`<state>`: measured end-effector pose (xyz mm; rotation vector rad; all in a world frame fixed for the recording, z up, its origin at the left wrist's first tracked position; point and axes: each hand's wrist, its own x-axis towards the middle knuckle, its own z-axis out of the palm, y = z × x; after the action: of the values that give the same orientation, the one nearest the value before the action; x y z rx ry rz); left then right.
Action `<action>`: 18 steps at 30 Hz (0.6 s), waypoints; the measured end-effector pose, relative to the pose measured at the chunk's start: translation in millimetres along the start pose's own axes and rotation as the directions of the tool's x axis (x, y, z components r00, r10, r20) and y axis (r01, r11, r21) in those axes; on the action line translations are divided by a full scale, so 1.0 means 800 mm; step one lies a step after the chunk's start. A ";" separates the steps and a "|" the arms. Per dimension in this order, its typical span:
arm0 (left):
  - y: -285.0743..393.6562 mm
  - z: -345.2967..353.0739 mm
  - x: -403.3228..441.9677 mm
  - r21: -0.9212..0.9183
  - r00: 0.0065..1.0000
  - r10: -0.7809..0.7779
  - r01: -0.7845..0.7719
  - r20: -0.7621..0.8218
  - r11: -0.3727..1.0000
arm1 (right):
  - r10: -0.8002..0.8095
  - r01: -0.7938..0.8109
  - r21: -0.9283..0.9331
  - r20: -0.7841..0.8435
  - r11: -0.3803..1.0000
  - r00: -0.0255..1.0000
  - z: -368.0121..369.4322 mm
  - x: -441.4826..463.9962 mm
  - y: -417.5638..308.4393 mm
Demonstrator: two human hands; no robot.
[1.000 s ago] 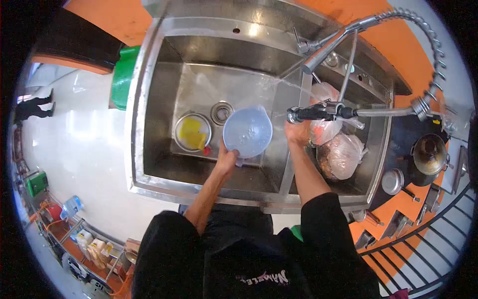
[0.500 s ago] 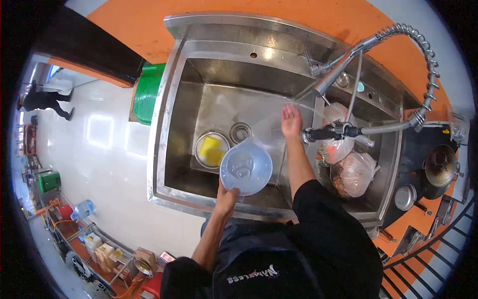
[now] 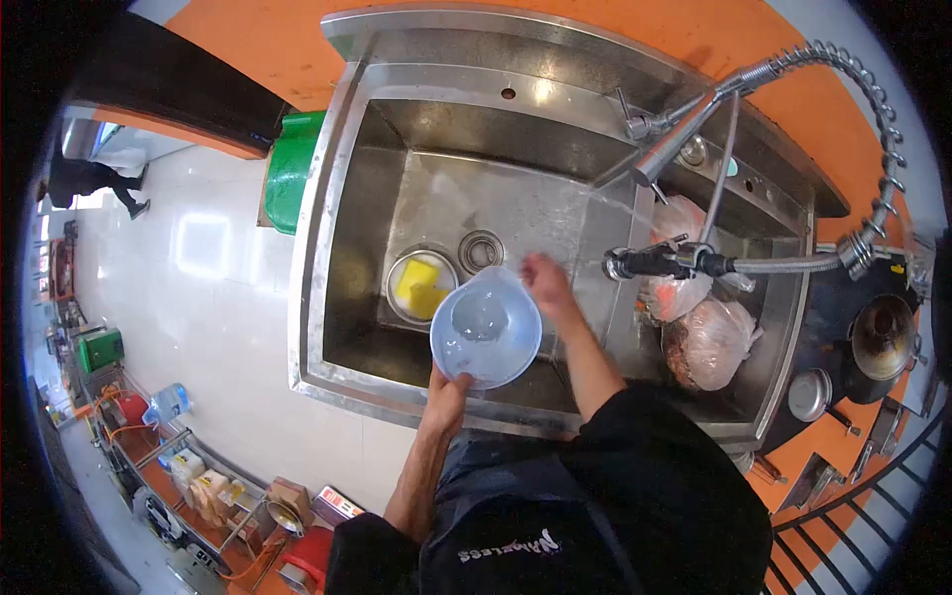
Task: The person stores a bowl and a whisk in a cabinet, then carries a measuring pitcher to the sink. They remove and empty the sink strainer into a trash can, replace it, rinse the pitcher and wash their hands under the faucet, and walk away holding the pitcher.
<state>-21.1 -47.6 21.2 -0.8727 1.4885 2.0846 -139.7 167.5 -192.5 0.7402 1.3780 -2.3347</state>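
My left hand [image 3: 448, 400] grips the near rim of a light blue plastic bowl [image 3: 488, 342], which it holds over the sink. Clear liquid with a few bubbles lies inside the bowl. Beside the bowl's right rim is my right hand [image 3: 547, 286], its fingers blurred and apparently bent; whether they touch the rim I cannot tell. Left of the bowl, a round metal dish [image 3: 397, 305] with yellow sponges [image 3: 420, 286] in it rests on the sink floor. Just beyond the bowl is the drain [image 3: 482, 252].
A spring-hose faucet [image 3: 684, 139] arches over the steel sink [image 3: 342, 382]. Tied plastic bags [image 3: 712, 342] fill part of the right basin. Pans [image 3: 883, 335] stand on the right. A green bin [image 3: 296, 174] stands left of the sink, and a person [image 3: 89, 181] is farther off.
My right hand has moved left and down from below the faucet to the bowl's right side. The bowl has shifted slightly left, still in my left hand. The distant person has moved.
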 end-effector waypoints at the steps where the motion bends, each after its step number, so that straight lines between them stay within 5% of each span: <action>1: 0.002 0.003 0.000 0.004 1.000 0.000 0.000 0.018 1.000 | -0.115 0.129 -0.036 0.256 0.991 0.960 0.027 -0.054 0.003; 4: 0.011 0.015 -0.002 0.045 0.999 0.001 -0.003 0.039 0.999 | 0.081 -0.089 0.024 0.225 0.996 0.971 0.044 -0.148 0.030; 8: 0.004 0.021 -0.003 -0.056 0.991 0.022 -0.015 0.132 0.998 | 0.154 -0.355 0.375 0.471 0.856 0.869 0.049 -0.171 0.028; 10: -0.016 0.020 0.004 -0.074 0.988 0.064 -0.054 0.139 0.996 | 0.117 -0.320 0.382 0.468 0.867 0.876 0.051 -0.190 0.025; 12: -0.023 0.026 0.006 -0.070 0.988 0.077 -0.069 0.133 0.995 | 0.020 -0.106 0.225 0.355 0.968 0.935 0.057 -0.214 0.017; 15: -0.025 0.034 0.002 -0.015 0.991 0.075 -0.074 0.115 0.997 | 0.270 -0.377 0.441 0.286 0.815 0.919 0.043 -0.256 0.004; 18: -0.023 0.039 -0.004 -0.003 0.982 0.117 -0.118 0.150 0.993 | 0.195 -0.316 0.392 0.317 0.864 0.928 0.048 -0.287 -0.015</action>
<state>-14.6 -12.2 18.2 -0.6231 1.4972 2.1769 30.2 144.2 -34.4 0.6445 0.5975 -2.4322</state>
